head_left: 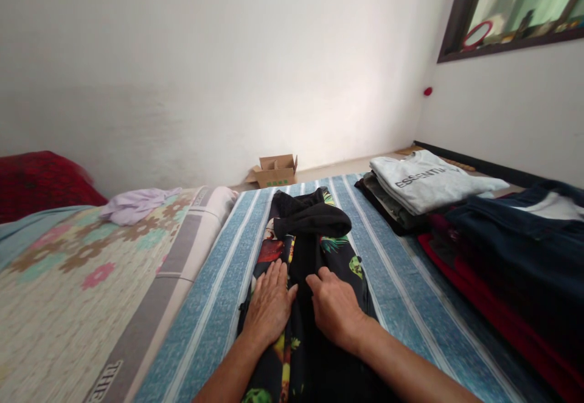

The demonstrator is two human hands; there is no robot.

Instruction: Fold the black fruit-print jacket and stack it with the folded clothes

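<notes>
A black hooded jacket (305, 306) with a colourful print lies lengthwise before me, its sides folded inward and its hood (314, 219) at the far end. My left hand (272, 299) rests flat on the printed left part, fingers stretched out and pointing away from me. On the right, my right hand (335, 306) is closed, with its fingers curled in at the black middle of the jacket. Its fingertips are partly hidden, but they seem to grip the cloth. The near end of the jacket runs out of view between my forearms.
Under the jacket is a blue striped sheet (214, 287). To the right are a folded grey shirt (424, 178) on dark clothes and a pile of dark blue garments (515, 239). A floral mattress (137, 281) with lilac cloth (134, 203) adjoins left. A cardboard box (274, 172) stands by the wall.
</notes>
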